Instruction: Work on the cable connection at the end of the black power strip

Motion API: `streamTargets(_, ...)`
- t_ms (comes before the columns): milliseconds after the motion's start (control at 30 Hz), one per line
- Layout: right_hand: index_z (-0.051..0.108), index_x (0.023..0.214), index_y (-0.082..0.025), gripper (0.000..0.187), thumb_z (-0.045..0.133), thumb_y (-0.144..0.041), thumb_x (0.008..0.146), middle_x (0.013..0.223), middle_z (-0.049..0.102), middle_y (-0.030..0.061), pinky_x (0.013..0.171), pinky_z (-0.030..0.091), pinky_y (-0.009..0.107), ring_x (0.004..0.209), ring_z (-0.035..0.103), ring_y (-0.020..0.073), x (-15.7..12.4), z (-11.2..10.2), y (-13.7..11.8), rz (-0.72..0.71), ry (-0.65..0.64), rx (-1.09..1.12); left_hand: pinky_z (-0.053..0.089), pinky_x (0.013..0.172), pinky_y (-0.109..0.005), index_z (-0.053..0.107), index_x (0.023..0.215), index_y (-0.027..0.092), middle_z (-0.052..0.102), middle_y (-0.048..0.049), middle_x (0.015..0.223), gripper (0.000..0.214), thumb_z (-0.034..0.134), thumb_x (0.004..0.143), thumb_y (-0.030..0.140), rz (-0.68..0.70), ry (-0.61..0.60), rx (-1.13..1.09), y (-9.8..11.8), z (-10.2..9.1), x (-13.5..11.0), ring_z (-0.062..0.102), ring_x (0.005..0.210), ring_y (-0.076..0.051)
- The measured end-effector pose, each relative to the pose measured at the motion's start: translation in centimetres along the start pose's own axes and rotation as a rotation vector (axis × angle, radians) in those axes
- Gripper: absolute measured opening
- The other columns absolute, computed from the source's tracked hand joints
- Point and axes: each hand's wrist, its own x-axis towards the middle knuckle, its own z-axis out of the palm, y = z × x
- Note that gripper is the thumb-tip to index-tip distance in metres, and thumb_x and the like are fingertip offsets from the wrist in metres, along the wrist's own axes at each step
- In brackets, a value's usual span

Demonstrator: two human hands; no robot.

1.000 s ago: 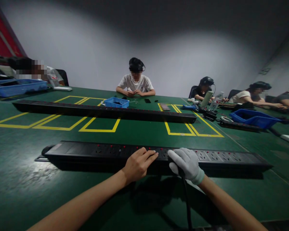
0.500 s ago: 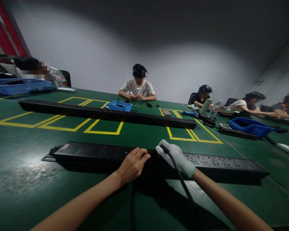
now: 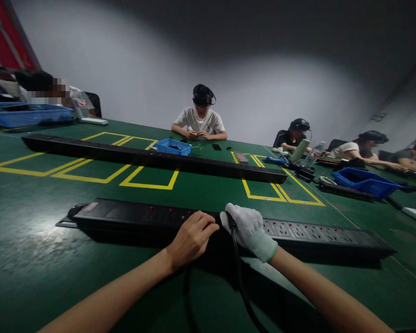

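Observation:
A long black power strip (image 3: 125,214) with rows of sockets and red lights lies across the table in front of me. My bare left hand (image 3: 194,235) rests at its middle, fingers curled and thumb drawn in; whatever lies between them is hidden. Just to the right, my right hand (image 3: 250,227), in a pale glove, is closed around a black plug (image 3: 231,221) held down against the strip's sockets. Its black cable (image 3: 240,273) hangs from the glove toward me. My glove hides whether the plug is fully seated.
Beyond lies a second long black power strip (image 3: 152,158), crossing yellow tape outlines (image 3: 147,187). A small blue basket (image 3: 174,147) stands behind it. At right are a blue tray (image 3: 365,182) and a bottle (image 3: 315,155). A person (image 3: 200,121) sits opposite; others sit at the sides.
My right hand has turned and shifted slightly left with the plug, and the cable now drops more steeply. My left hand has barely moved. The view has tilted a little.

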Motion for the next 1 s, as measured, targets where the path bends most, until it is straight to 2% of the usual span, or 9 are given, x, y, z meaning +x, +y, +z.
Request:
streamTargets(167,0.059,0.083,-0.019,0.029,0.039,-0.037,0.094,0.066,0.06,0.0017,0.055,0.023,0.027,0.058,0.053,0.0128,-1.2,0.2,-0.5,0.041,0.042,-0.004,0.046,0.083,-0.034,0.058,0.099,0.016,0.058,-0.0064,0.096,0.027,0.044,0.081,0.003,-0.053,0.009,0.001,0.3,0.3,0.0,0.049,0.09,-0.018)
streamTargets(367,0.06,0.086,-0.02,0.026,0.043,-0.039,0.093,0.064,0.059,0.0,0.055,0.024,0.026,0.056,0.051,0.0121,-1.9,0.5,-0.2,0.024,0.078,0.001,0.046,0.083,-0.035,0.058,0.1,0.015,0.058,-0.0067,0.097,0.027,0.043,0.082,0.002,-0.067,0.001,0.011,0.4,0.2,0.2,0.049,0.09,-0.018)
streamTargets(800,0.057,0.112,-0.017,0.031,0.045,-0.037,0.091,0.076,0.061,0.0037,0.057,0.025,0.03,0.063,0.05,0.0164,-3.0,0.4,0.2,-0.021,0.115,0.0,0.045,0.087,-0.037,0.058,0.108,0.015,0.057,-0.0079,0.101,0.032,0.044,0.082,0.003,0.035,-0.037,0.043,0.0,0.2,0.1,0.049,0.094,-0.019)
streamTargets(1000,0.054,0.116,-0.014,0.035,0.044,-0.037,0.092,0.081,0.062,0.0059,0.058,0.027,0.031,0.069,0.052,0.0187,-3.2,0.8,0.3,-0.035,0.106,0.006,0.045,0.072,-0.031,0.058,0.106,0.017,0.053,-0.0058,0.089,0.038,0.045,0.076,-0.003,0.032,-0.028,0.032,0.2,0.4,-0.1,0.046,0.082,-0.017)
